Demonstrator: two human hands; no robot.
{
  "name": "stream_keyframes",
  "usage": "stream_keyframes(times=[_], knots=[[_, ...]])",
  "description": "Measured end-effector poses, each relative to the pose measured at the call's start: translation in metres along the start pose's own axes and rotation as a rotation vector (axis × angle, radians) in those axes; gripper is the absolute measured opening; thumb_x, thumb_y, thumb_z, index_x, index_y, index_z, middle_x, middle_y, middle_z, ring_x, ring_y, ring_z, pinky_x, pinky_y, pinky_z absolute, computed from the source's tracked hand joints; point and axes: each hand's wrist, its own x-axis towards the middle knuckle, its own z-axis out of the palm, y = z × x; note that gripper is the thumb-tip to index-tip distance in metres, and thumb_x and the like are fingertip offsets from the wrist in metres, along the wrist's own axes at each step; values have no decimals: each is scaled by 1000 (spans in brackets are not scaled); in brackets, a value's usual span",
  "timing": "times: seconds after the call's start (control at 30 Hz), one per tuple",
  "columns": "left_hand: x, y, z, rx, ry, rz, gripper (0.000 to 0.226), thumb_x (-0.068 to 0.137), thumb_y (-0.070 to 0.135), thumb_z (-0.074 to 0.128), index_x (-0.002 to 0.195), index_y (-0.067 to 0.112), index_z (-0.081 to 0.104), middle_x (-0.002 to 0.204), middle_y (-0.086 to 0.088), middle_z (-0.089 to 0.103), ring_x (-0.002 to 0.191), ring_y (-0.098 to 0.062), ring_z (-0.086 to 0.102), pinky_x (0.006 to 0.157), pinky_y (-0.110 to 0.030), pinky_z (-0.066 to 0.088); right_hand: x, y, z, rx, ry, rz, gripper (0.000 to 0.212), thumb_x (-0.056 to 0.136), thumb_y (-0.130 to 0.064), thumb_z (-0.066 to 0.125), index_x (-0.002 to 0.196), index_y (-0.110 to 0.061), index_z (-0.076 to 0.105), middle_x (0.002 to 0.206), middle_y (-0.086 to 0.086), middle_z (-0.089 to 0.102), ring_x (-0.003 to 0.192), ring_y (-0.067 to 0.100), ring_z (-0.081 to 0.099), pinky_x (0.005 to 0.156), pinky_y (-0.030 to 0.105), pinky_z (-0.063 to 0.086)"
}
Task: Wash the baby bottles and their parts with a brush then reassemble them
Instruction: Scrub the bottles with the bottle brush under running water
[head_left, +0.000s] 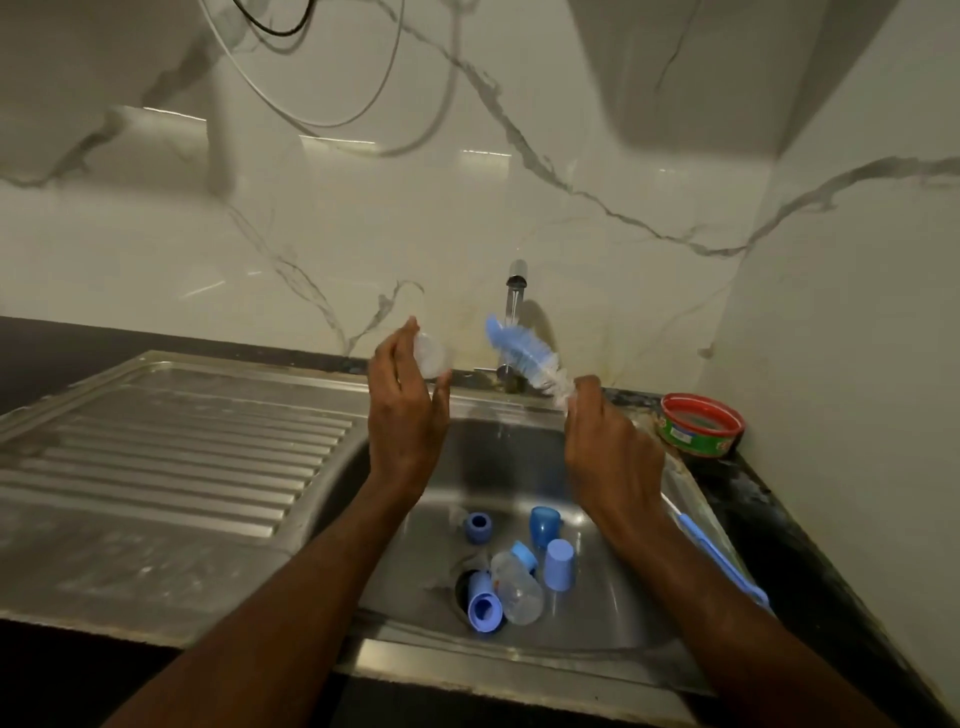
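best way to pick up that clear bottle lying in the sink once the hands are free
Grip the clear bottle around its wide transparent body, coming down from above. It lies on its side over the drain, blue collar end pointing away, with a blue cap against its left and another blue cap close on its right. The rounded near end is the most exposed part, so fingers fit there best.

Clear part (431, 356) blurred — half behind left hand (408, 410), brush (524, 358) blurred
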Motion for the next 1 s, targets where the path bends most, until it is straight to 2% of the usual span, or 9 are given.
stream_keyframes(times=[0.07,0.13,0.17,0.27,0.5,0.6,0.7,0.83,1.0], knots=[[0,7,11,63,-37,-73,61,100,30,64,150,7,37,144,-15,46,130,-21,47,106,-25,41,-1,-3,-4,25,48,-34,30,101,-33,53,125,-16,49,75,-2,63,48,10,47,41,20,27],[-1,1,18,307,-153,-507,45,99,29,63,137,10,48,133,-8,61,119,-16,61,94,-21,50,-4,-4,3,-48,-159,-38,27,100,-28,54,124,-18,48,83,0,63,58,14,52,48,27,35],[-4,-2,12,447,-349,-730,37,97,28,64,129,13,53,126,-5,67,111,-16,66,91,-23,54,-6,-5,4,-120,-322,-60,22,100,-23,51,121,-16,51,88,2,64,66,19,57,54,32,39],[-31,-19,20,211,-854,-380,37,91,30,73,122,18,57,124,-4,64,105,-14,62,92,-31,53,-8,-5,3,-218,-550,-58,22,97,-24,54,118,-19,58,104,4,66,92,24,66,68,37,47],[-24,-10,-11,104,-727,-365,58,87,28,77,136,13,49,138,-10,53,125,-24,54,105,-34,45,-7,-10,-4,-143,-616,2,32,103,-29,47,134,-21,48,118,5,65,104,23,65,88,40,54],[-12,-8,-30,56,-669,-372,75,85,28,79,146,9,39,145,-14,44,129,-29,51,108,-36,44,-11,-16,-11,-126,-450,-18,29,102,-35,33,123,-23,49,78,6,60,66,24,61,55,39,50],[6,-14,-52,76,-658,-305,80,84,28,80,148,7,36,145,-19,43,131,-34,48,108,-41,43,-4,-32,-10,17,-404,-52,36,102,-41,31,122,-18,50,64,3,56,53,22,55,48,37,46],[52,-60,-107,330,-659,-224,64,79,45,81,128,16,52,126,-11,58,113,-31,58,90,-43,53,26,-97,1,161,-459,-90,27,102,-34,46,118,-15,58,93,15,66,79,34,64,74,45,53],[123,-145,-205,669,-674,-272,73,77,61,76,128,16,51,125,-12,61,120,-34,53,94,-43,49,60,-219,7,227,-509,-207,29,101,-42,43,121,-24,54,119,14,66,106,35,63,85,40,49]])
